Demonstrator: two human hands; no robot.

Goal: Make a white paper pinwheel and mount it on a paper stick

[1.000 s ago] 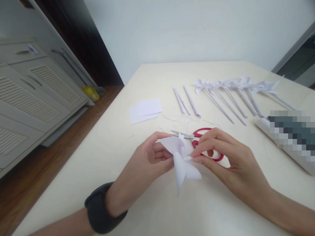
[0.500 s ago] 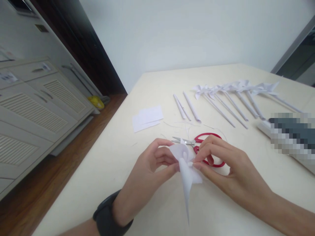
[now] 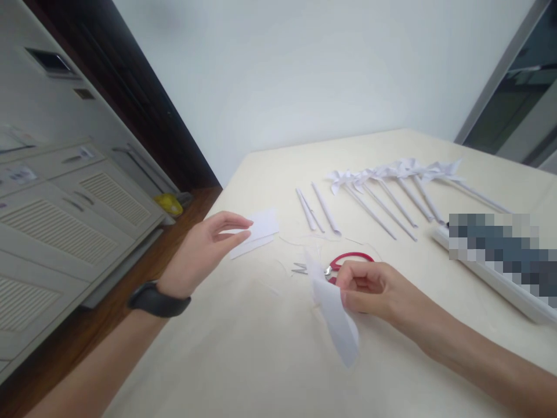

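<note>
My right hand point(image 3: 374, 287) pinches a white paper pinwheel head point(image 3: 333, 307) by one side; its blades are slightly blurred. Over the near left edge of the white paper squares point(image 3: 263, 223) hovers my left hand point(image 3: 204, 249), thumb and fingers apart, and nothing shows between them. Whether its fingertips touch the paper, I cannot tell. Scissors with red handles point(image 3: 352, 255) lie with blades parted behind the pinwheel head, partly covered by my right hand.
Rolled paper sticks point(image 3: 325, 208) lie beyond the scissors. Several finished paper pinwheels point(image 3: 402, 168) on sticks are lined up at the back right. Thin scraps point(image 3: 300, 241) are scattered mid-table. A white object point(image 3: 483, 270), partly pixelated, rests at right.
My left hand has let go of the pinwheel head and moved left to the paper squares. My right hand keeps hold of the pinwheel head, which has turned. The view has shifted slightly.
</note>
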